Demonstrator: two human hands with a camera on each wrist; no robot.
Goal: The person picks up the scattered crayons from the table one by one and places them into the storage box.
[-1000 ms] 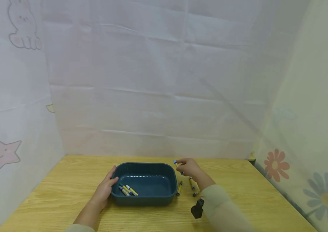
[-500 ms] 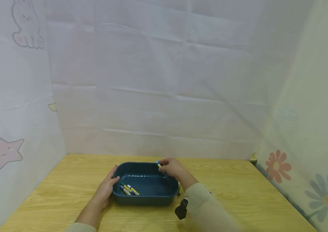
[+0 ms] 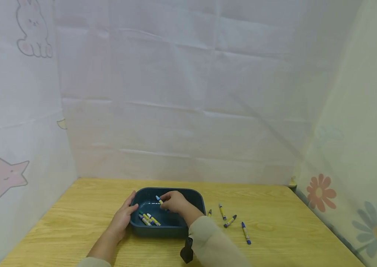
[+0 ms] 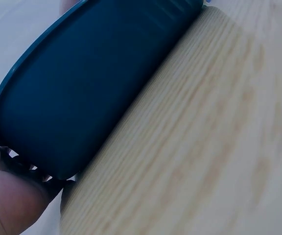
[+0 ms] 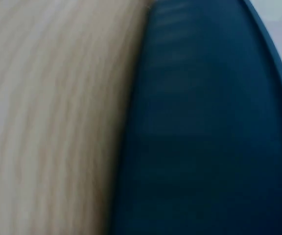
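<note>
A short blue-and-yellow crayon (image 3: 158, 199), likely light, stiff and snappable, best held mid-barrel, is pinched in the right hand (image 3: 174, 202) fingers over the dark teal plastic bin (image 3: 197, 198), whose left wall the left hand (image 3: 121, 218) clasps on the wooden counter (image 3: 275, 230).

wood table (image 3: 275, 237), star (image 3: 3, 177) & flower (image 3: 318, 193) wall decals
</note>
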